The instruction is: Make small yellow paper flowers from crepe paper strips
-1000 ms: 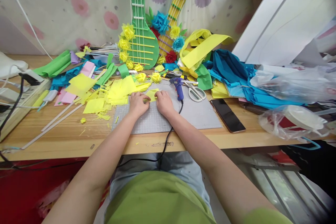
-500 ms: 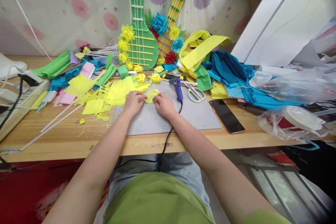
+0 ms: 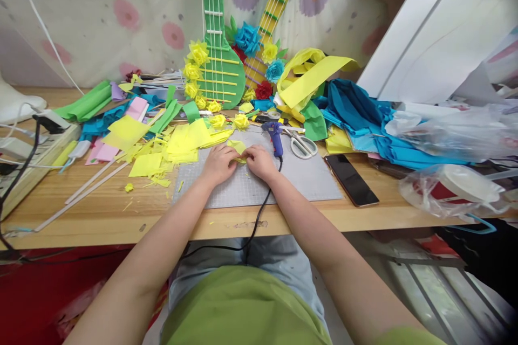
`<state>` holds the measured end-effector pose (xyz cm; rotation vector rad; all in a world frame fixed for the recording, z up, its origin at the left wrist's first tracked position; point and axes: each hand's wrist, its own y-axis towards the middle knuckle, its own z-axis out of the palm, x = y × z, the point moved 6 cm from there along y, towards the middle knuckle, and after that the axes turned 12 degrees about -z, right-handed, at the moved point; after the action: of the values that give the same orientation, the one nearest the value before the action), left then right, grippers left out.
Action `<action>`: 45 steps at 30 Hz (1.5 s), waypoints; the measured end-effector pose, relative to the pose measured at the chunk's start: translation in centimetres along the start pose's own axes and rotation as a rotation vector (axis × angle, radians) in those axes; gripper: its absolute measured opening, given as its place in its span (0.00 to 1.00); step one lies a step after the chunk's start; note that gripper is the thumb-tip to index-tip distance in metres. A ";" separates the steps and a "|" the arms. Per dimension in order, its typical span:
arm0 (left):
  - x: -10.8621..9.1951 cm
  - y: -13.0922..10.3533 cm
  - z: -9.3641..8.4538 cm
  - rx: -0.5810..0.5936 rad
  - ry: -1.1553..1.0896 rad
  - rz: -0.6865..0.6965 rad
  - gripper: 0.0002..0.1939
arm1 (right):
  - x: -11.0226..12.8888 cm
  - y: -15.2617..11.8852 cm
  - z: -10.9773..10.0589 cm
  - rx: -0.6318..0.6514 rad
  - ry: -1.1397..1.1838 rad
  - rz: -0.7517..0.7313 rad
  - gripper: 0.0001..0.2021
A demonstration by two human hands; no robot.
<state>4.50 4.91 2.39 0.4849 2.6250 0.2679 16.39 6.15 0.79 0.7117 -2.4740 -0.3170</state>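
Observation:
Between my two hands is a small piece of yellow paper, partly covered by my fingers. My left hand pinches its left side, and my right hand pinches the right side, with the fingertips of both almost meeting. Both hands are over the grey cutting mat. A purple glue gun lies just right of my right hand, its black cord running under my right wrist. Left of my left hand sits a stack of yellow paper squares.
Scissors and a black phone lie to the right. A green paper-covered instrument with yellow flowers leans on the wall, beside a yellow one. Blue crepe paper and a bagged cup are farther right.
My hands have come closer together and my left hand has shifted right. The yellow paper between them now shows less and looks folded over at the near edge.

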 end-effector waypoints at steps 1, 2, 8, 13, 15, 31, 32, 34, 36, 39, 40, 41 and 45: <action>0.3 0.1 0.0 -0.002 -0.046 -0.020 0.11 | 0.0 0.0 0.0 0.003 0.010 0.002 0.14; 0.7 0.3 0.1 -0.002 -0.092 -0.045 0.12 | -0.1 0.0 0.0 0.003 0.020 0.005 0.14; 2.3 1.1 1.0 0.044 -0.251 -0.198 0.15 | -0.5 0.1 0.0 -0.019 0.096 0.054 0.13; 2.8 1.4 1.6 0.083 -0.302 -0.282 0.14 | -0.6 0.1 0.0 -0.031 0.146 0.081 0.10; 2.8 1.4 1.6 0.085 -0.283 -0.304 0.14 | -0.5 0.1 0.0 -0.023 0.148 0.062 0.10; 1.9 0.9 1.4 0.004 -0.187 -0.379 0.16 | -0.4 0.2 0.2 -0.006 0.107 0.066 0.10; 1.9 0.9 1.4 -0.002 -0.176 -0.376 0.16 | -0.5 0.2 0.3 -0.006 0.108 0.064 0.10; 1.7 0.8 1.2 -0.024 -0.147 -0.362 0.16 | -0.5 0.2 0.3 -0.006 0.109 0.062 0.10; 1.7 0.8 1.2 -0.042 -0.118 -0.343 0.15 | -0.4 0.2 0.2 -0.007 0.107 0.059 0.09; 1.6 0.8 1.2 -0.055 -0.101 -0.327 0.14 | -0.4 0.3 0.2 -0.011 0.101 0.055 0.09; 1.6 0.8 1.2 -0.058 -0.100 -0.327 0.14 | -0.4 0.3 0.2 -0.013 0.099 0.054 0.09; 1.6 0.7 1.2 -0.059 -0.100 -0.330 0.13 | -0.4 0.3 0.2 -0.015 0.098 0.054 0.09; 1.6 0.8 1.2 -0.049 -0.089 -0.328 0.08 | -0.6 0.3 0.4 -0.025 0.099 0.047 0.09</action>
<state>3.93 6.34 0.89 0.0451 2.5524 0.1977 16.51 6.76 0.26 0.6419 -2.3855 -0.2881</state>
